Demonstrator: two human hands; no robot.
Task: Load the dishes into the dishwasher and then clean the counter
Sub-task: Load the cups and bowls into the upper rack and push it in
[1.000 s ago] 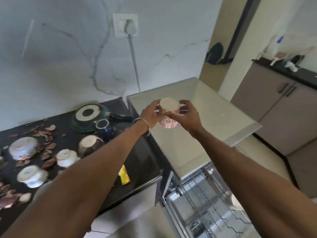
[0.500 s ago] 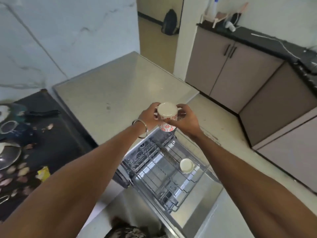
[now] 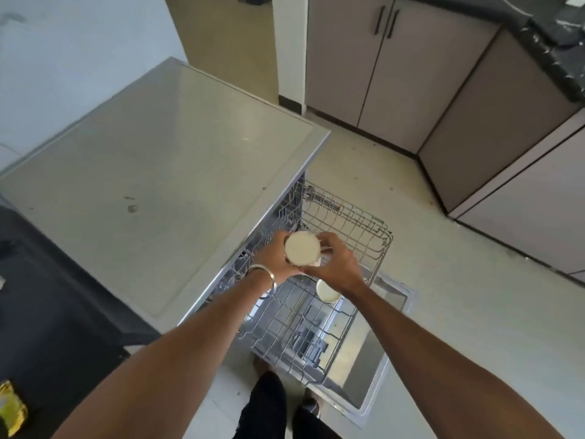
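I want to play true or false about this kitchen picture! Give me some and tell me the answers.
1. Both hands hold the cup. True: the left hand and right hand grip it together.
2. The rack is pushed inside. False: it is pulled out.
3. Another cup already sits in the rack. True.
4. The cabinet doors are open. False: they are closed.
5. The left wrist wears a bangle. True.

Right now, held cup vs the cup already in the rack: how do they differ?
The held cup is gripped by the left hand and right hand above the rack; the racked cup sits free, lower down, partly hidden by the right wrist. Both show a pale round face.
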